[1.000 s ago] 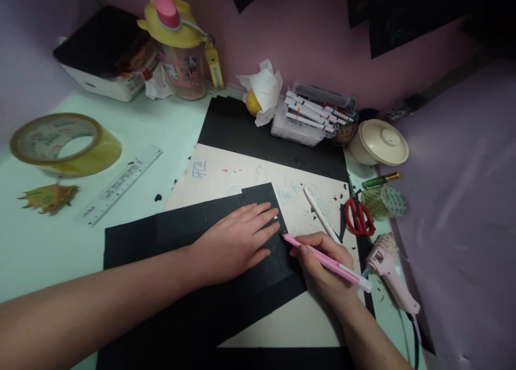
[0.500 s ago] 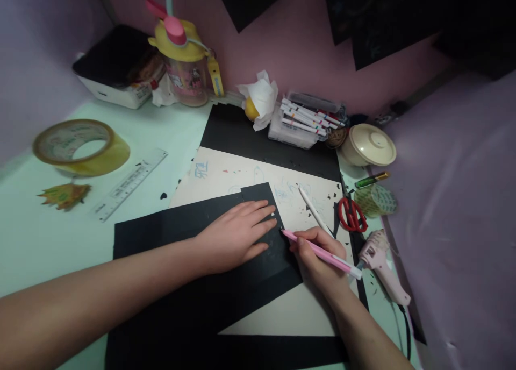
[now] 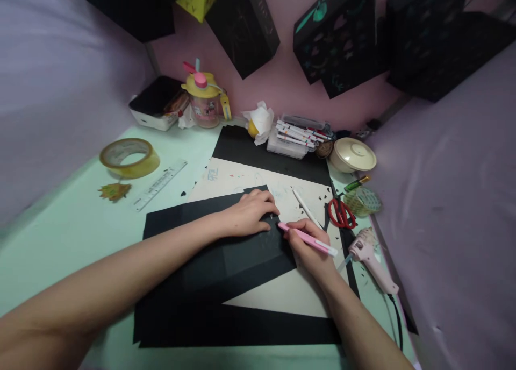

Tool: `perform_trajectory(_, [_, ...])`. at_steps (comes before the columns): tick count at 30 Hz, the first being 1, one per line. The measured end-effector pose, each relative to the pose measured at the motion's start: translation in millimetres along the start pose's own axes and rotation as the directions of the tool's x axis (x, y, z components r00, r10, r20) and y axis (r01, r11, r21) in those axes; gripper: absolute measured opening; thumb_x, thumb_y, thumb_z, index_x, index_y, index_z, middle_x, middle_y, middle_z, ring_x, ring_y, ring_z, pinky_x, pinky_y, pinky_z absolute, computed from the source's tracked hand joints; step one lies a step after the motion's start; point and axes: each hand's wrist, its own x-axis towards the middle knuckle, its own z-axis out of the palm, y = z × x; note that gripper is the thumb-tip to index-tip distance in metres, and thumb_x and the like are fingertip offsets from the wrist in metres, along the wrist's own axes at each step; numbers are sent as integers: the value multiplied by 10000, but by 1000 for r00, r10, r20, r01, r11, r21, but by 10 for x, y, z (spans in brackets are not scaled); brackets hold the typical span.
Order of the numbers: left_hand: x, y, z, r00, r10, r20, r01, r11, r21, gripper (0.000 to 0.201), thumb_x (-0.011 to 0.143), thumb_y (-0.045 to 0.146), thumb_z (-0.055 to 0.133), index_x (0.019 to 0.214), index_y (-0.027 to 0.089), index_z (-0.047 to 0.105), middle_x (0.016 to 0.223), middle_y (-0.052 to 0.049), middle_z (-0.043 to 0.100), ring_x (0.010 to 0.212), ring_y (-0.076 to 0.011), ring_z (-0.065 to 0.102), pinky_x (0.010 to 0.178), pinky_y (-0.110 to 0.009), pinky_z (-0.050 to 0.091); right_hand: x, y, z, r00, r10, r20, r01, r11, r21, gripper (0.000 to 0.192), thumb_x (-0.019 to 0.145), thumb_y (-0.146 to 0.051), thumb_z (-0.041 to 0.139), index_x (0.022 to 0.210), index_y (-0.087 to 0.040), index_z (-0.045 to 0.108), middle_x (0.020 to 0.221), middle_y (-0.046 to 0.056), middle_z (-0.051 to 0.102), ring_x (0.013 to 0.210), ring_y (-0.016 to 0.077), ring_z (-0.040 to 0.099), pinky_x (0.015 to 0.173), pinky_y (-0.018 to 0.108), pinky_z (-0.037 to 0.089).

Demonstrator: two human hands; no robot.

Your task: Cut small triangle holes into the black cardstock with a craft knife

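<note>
Broadly, the pale green tabletop (image 3: 72,235) carries black paper (image 3: 250,268), lying beneath the left hand (image 3: 255,213), which is slightly curled, gripping nothing; just beside it, the right hand (image 3: 314,260) pinches a slim pink pen (image 3: 308,239), tip near the paper's right edge.

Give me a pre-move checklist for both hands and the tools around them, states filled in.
1. Left hand resting on the black paper: ok.
2. Right hand gripping the pink pen-like tool: ok.
3. Left fingers apart from the tool's tip: ok, but close.
4. Tool tip touching the paper: cannot tell; it is at the right edge, contact too small to see.
5. White sheet free of scraps: not ok, small dark bits lie on it.
6. Glue gun switched off: cannot tell.
</note>
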Motion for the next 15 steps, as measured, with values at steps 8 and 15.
perform_trajectory(8, [6, -40, 90, 999, -31, -32, 29, 998, -55, 334, 782, 243, 736, 1103, 278, 651, 1194, -43, 515, 1134, -256, 429, 970, -414, 337, -21, 2, -9, 999, -39, 12, 39, 999, -33, 132, 823, -291, 611, 878, -188, 673, 763, 29, 695, 662, 157, 602, 579, 246, 433])
perform_trajectory(15, [3, -49, 99, 999, -18, -38, 16, 998, -53, 321, 794, 238, 732, 1100, 287, 650, 1190, -36, 511, 1138, -247, 427, 969, -406, 324, -21, -2, -5, 996, -94, 7, 95, 992, -86, 116, 818, -269, 603, 864, -193, 677, 699, 5, 654, 604, 138, 550, 556, 241, 408])
